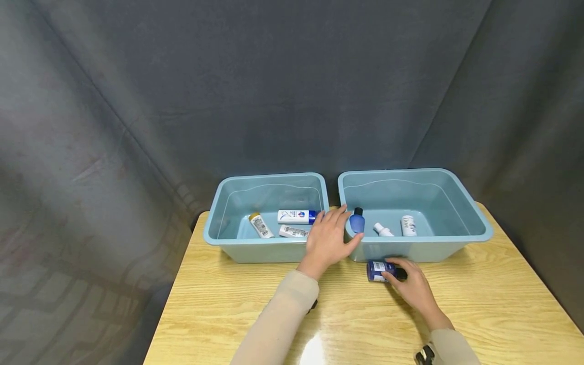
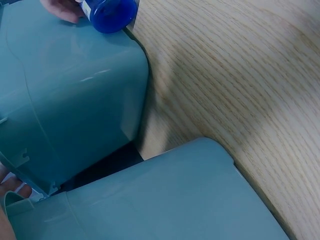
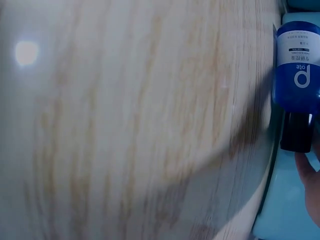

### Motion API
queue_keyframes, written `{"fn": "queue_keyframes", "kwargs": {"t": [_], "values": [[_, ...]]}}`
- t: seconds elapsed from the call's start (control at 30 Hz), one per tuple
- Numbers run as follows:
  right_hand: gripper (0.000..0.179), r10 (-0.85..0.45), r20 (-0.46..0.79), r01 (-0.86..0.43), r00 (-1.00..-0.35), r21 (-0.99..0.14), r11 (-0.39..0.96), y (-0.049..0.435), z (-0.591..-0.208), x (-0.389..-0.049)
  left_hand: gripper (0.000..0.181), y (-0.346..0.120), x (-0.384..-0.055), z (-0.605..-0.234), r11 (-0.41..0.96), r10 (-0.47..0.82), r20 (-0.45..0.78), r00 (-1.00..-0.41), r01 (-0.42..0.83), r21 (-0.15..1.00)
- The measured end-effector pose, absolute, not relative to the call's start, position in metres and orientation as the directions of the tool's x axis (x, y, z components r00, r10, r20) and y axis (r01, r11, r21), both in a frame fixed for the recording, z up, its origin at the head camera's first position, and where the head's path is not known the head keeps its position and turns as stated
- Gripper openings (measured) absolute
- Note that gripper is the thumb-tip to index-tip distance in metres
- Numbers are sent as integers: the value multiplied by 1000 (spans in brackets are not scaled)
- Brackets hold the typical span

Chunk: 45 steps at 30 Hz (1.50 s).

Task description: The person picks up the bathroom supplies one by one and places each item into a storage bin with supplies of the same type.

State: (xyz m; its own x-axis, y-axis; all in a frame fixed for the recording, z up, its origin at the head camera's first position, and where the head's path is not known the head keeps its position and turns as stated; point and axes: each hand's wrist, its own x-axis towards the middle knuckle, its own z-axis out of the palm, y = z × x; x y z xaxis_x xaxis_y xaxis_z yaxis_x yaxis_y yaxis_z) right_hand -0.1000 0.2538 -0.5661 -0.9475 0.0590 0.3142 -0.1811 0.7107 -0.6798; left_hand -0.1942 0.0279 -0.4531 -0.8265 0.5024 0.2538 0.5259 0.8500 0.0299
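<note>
In the head view my right hand [image 1: 412, 286] pinches a dark blue bottle [image 1: 380, 270] with a black cap and white label, held on its side before the front wall of the right bin. The right wrist view shows the same bottle [image 3: 299, 75] with "pote" lettering and fingers at its black cap. My left hand [image 1: 329, 241] is spread over the gap between the two bins, its fingers at the facing rims. Near its thumb, inside the right bin [image 1: 438, 238], stands a lighter blue bottle [image 1: 358, 223] with a black cap.
The left bin [image 1: 260, 242] holds a white-and-blue bottle [image 1: 294, 217], a gold-capped tube [image 1: 261, 226] and a white labelled tube [image 1: 292, 231]. The right bin also holds a small white bottle [image 1: 383, 230] and a white Dove container [image 1: 408, 226]. A grey curtain [image 1: 283, 101] hangs behind the wooden table [image 1: 219, 304].
</note>
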Motion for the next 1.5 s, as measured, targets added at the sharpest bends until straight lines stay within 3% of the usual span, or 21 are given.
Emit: {"fn": "queue_keyframes", "kwargs": {"t": [0.6, 1.0, 1.5], "values": [[45, -18, 292, -208, -956, -636, 743, 251, -566, -97, 68, 28, -193, -456, 849, 498, 279, -821, 527, 33], [48, -14, 179, -125, -984, -629, 768, 251, -560, -98, 68, 27, -194, -454, 843, 507, 275, -817, 537, 42], [49, -5, 155, -103, -988, -627, 773, 249, -555, -92, 68, 28, -195, -453, 844, 505, 256, -824, 534, 53]]}}
